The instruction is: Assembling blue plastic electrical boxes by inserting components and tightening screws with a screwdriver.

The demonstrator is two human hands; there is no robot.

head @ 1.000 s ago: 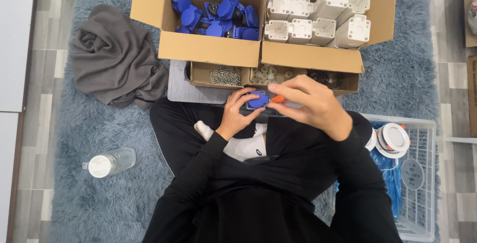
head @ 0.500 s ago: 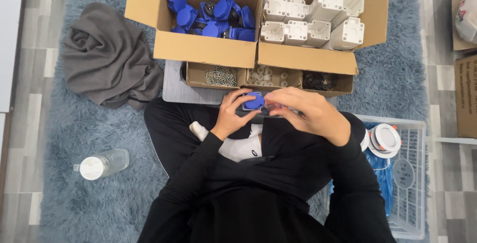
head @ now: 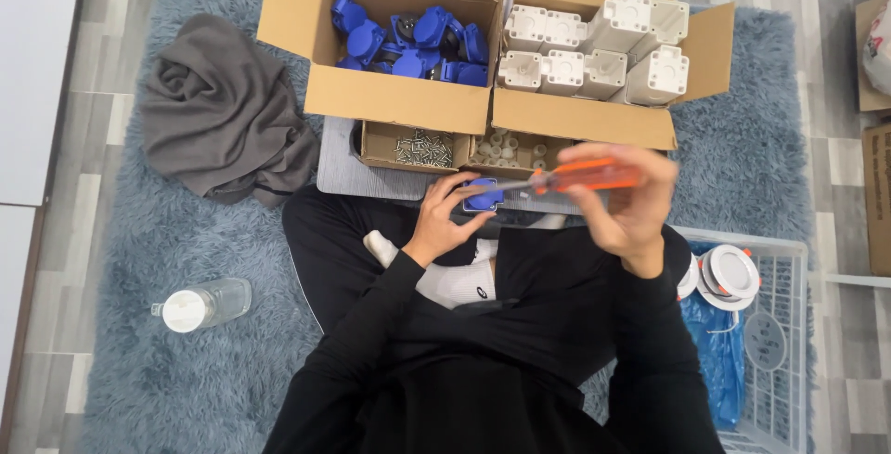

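L hand (head: 444, 222) clamps small blue part (head: 483, 198) above lap, just in front of screw tray (head: 419, 149); R hand (head: 624, 201) wrapped round orange screwdriver (head: 583, 176), tip w/ blue part; boxes beyond.

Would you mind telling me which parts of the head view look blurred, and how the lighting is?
Head view: the right hand and its orange-handled screwdriver are smeared by motion blur; the left hand holding the blue part is sharper; the boxes are crisp; lighting is soft and even, without glare.
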